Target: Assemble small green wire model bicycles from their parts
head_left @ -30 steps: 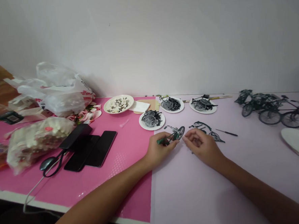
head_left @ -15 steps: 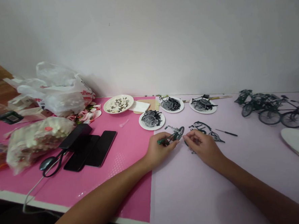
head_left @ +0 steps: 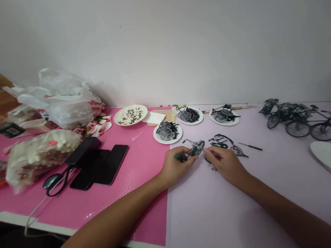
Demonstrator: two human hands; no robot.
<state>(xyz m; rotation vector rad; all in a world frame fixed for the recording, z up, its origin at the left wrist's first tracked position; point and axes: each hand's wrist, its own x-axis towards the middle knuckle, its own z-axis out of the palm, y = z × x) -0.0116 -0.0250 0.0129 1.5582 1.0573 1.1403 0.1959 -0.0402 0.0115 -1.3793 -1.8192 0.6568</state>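
My left hand point(head_left: 174, 165) is closed on a partly built model bicycle point(head_left: 194, 147), dark green with silver-grey parts. A spoked wheel sits at its right end, facing my other hand. Just right of that wheel, my right hand point(head_left: 226, 161) is pinched, thumb and fingers pressed together; whatever lies between the tips is too small to make out. Behind and beside the right hand lie loose dark bicycle parts point(head_left: 223, 139), partly hidden by it. A thin black screwdriver point(head_left: 251, 146) rests further right.
White plates of wheels and parts point(head_left: 167, 141) point(head_left: 190, 123) point(head_left: 224, 123) stand behind my hands. Assembled model bicycles point(head_left: 297, 119) are at back right, near a white plate point(head_left: 327, 154). Leftward lie a bowl of small pieces point(head_left: 131, 115), phones point(head_left: 111, 165) and plastic bags point(head_left: 68, 99).
The right fingertips have shifted very slightly against each other beside the wheel. The left hand keeps hold of the model bicycle in the same place. The whole view has drifted slightly.
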